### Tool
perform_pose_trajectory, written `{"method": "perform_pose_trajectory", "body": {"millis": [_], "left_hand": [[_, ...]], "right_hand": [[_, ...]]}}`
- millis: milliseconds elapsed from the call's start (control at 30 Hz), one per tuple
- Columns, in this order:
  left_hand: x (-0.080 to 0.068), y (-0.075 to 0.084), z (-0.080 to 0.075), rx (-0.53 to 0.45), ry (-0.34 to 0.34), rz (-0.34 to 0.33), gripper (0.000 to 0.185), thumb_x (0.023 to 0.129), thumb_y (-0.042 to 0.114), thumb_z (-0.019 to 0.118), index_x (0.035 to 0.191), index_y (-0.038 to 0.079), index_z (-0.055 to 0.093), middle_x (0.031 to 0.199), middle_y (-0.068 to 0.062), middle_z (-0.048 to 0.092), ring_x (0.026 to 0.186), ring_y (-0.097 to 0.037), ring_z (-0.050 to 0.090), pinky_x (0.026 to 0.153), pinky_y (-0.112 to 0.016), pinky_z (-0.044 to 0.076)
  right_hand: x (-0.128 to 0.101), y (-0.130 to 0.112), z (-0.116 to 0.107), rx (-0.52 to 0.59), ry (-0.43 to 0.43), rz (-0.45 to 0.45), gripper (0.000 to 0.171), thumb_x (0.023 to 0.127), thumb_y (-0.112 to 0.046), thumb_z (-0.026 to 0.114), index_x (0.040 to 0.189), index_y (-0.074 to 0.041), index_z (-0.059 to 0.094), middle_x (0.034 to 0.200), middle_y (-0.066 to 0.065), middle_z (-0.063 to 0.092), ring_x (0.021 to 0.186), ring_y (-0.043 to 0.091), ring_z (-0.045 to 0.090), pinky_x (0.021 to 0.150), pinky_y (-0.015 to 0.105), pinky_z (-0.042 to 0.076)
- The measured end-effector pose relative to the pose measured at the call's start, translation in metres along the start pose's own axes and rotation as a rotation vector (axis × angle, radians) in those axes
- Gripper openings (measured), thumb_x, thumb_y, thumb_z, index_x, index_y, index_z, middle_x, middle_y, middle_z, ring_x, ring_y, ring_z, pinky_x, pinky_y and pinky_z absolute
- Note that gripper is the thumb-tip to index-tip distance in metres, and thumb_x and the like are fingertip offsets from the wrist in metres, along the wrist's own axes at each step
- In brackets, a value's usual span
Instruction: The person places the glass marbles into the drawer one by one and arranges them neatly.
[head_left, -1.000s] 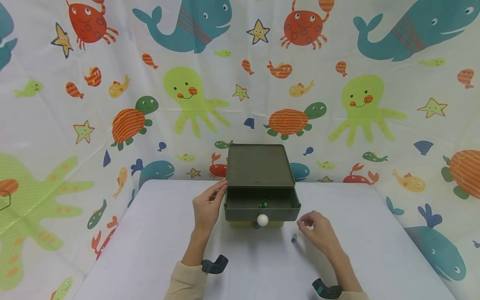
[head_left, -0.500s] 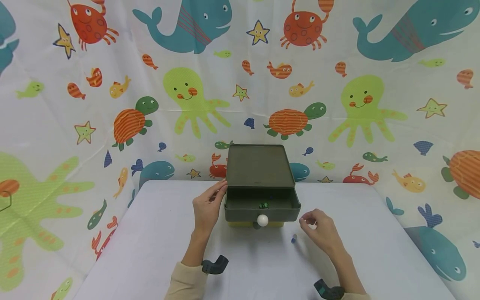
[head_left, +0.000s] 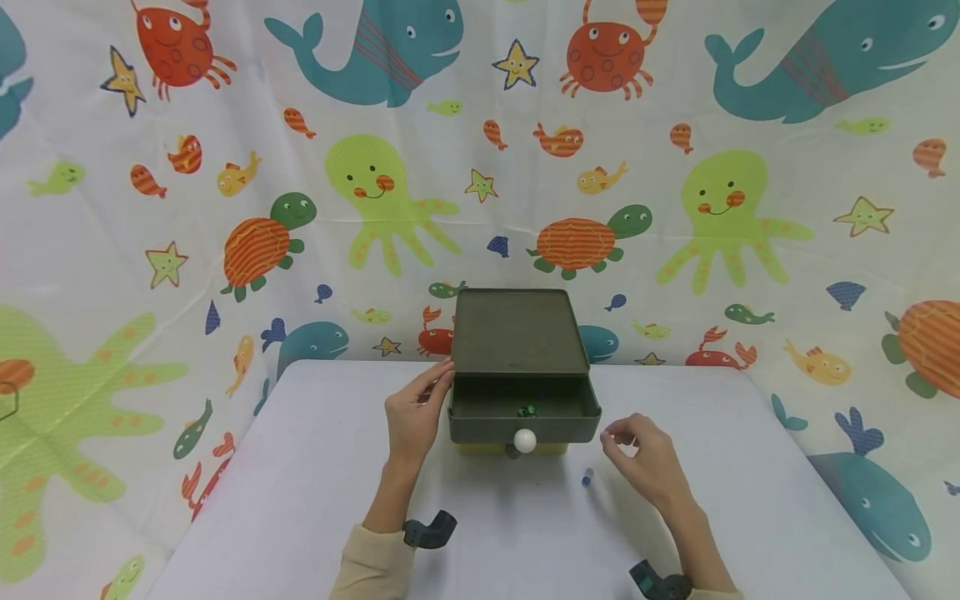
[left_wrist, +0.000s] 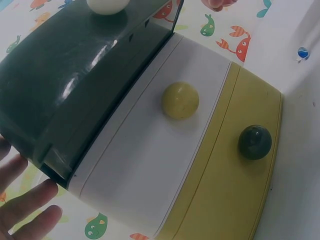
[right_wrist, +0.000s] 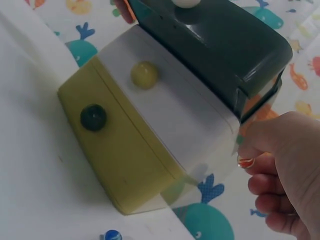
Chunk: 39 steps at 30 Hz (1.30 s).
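A small drawer unit stands on the table. Its dark green top drawer (head_left: 487, 430) is pulled out, showing a small shiny green thing (head_left: 528, 411) inside. My left hand (head_left: 413, 421) touches the unit's left side with fairly straight fingers; in the left wrist view its fingertips lie beside the drawer's corner. To the right of the drawer, my right hand (head_left: 647, 461) is raised with thumb and index finger together. The right wrist view shows them pinching a small shiny orange-red thing (right_wrist: 245, 162), mostly hidden. A small blue thing (head_left: 587, 477) lies on the table near this hand.
Below the green drawer are a shut white drawer (left_wrist: 145, 150) with a yellow knob (left_wrist: 180, 101) and a yellow drawer (left_wrist: 225, 185) with a dark green knob (left_wrist: 255, 142). Behind the white table (head_left: 315, 483) hangs a sheet (head_left: 465, 242) printed with sea animals.
My right hand has shifted slightly up and to the right, away from the blue thing. The left hand and the drawer have stayed in place.
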<state>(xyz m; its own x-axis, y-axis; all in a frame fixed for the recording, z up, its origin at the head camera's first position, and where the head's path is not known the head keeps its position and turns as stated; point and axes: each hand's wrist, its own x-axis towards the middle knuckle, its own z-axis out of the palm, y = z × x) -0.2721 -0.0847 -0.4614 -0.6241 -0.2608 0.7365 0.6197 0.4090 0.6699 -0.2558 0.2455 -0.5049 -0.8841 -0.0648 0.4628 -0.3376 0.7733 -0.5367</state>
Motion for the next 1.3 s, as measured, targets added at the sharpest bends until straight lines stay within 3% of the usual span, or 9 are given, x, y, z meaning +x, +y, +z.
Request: {"method": "perform_pose_trajectory", "body": {"millis": [100,300,467,567,700,900,1067,1300], "left_hand": [[0.0,0.002,0.0,-0.005,0.0,0.0,0.019,0.087,-0.002,0.073,0.105,-0.002,0.077,0.108,-0.017,0.076,0.08,-0.03,0.076,0.072,-0.004,0.053],[-0.002,-0.011,-0.001,-0.036,-0.019,-0.002,0.019,0.091,0.012,0.073,0.109,0.01,0.078,0.112,-0.007,0.077,0.083,-0.022,0.077,0.073,-0.008,0.055],[-0.002,-0.011,0.0,-0.022,-0.011,-0.008,0.019,0.089,0.007,0.074,0.108,0.007,0.078,0.111,-0.009,0.077,0.083,-0.024,0.077,0.073,-0.007,0.054],[-0.001,-0.006,0.001,-0.013,-0.002,-0.013,0.019,0.087,0.001,0.074,0.106,0.001,0.078,0.109,-0.014,0.077,0.082,-0.028,0.076,0.073,-0.005,0.053],[0.001,0.012,-0.001,-0.005,0.001,-0.013,0.018,0.088,-0.003,0.072,0.105,-0.004,0.076,0.108,-0.019,0.076,0.082,-0.032,0.075,0.073,-0.004,0.053],[0.002,0.023,-0.003,0.015,0.001,0.013,0.017,0.088,-0.004,0.072,0.105,-0.005,0.076,0.107,-0.02,0.076,0.079,-0.032,0.075,0.073,-0.006,0.054],[0.001,0.011,-0.001,0.002,-0.003,-0.009,0.018,0.088,-0.003,0.072,0.105,-0.004,0.076,0.107,-0.018,0.076,0.08,-0.032,0.075,0.072,-0.004,0.052],[-0.002,-0.01,0.0,-0.006,-0.015,-0.009,0.019,0.09,0.009,0.074,0.108,0.007,0.078,0.11,-0.009,0.077,0.082,-0.023,0.077,0.072,-0.006,0.054]], "right_hand": [[0.0,-0.001,-0.001,-0.003,0.048,-0.044,0.014,0.085,-0.015,0.077,0.095,-0.011,0.068,0.087,0.001,0.066,0.079,0.018,0.063,0.074,0.042,0.061],[0.0,-0.002,-0.002,-0.012,0.117,-0.104,0.014,0.083,-0.013,0.079,0.092,-0.013,0.068,0.084,-0.003,0.066,0.076,0.012,0.06,0.069,0.032,0.06],[0.001,-0.004,-0.004,-0.013,0.137,-0.12,0.015,0.082,-0.013,0.079,0.092,-0.013,0.069,0.084,-0.002,0.066,0.075,0.011,0.06,0.068,0.03,0.059],[0.001,-0.005,-0.005,-0.013,0.149,-0.139,0.015,0.081,-0.012,0.08,0.092,-0.012,0.069,0.084,-0.002,0.067,0.075,0.01,0.06,0.068,0.029,0.059],[0.001,-0.007,-0.007,-0.015,0.17,-0.17,0.016,0.08,-0.011,0.081,0.091,-0.012,0.069,0.083,-0.002,0.067,0.075,0.009,0.059,0.067,0.027,0.058],[0.003,-0.009,-0.01,-0.007,0.197,-0.199,0.016,0.08,-0.01,0.081,0.09,-0.012,0.069,0.083,-0.002,0.068,0.075,0.007,0.06,0.067,0.03,0.059],[0.005,-0.012,-0.013,0.005,0.214,-0.214,0.016,0.08,-0.009,0.081,0.09,-0.011,0.069,0.083,-0.002,0.068,0.075,0.007,0.06,0.068,0.029,0.06],[0.006,-0.017,-0.017,0.015,0.232,-0.227,0.016,0.079,-0.008,0.081,0.089,-0.011,0.069,0.083,-0.002,0.068,0.076,0.007,0.06,0.07,0.02,0.056]]}}
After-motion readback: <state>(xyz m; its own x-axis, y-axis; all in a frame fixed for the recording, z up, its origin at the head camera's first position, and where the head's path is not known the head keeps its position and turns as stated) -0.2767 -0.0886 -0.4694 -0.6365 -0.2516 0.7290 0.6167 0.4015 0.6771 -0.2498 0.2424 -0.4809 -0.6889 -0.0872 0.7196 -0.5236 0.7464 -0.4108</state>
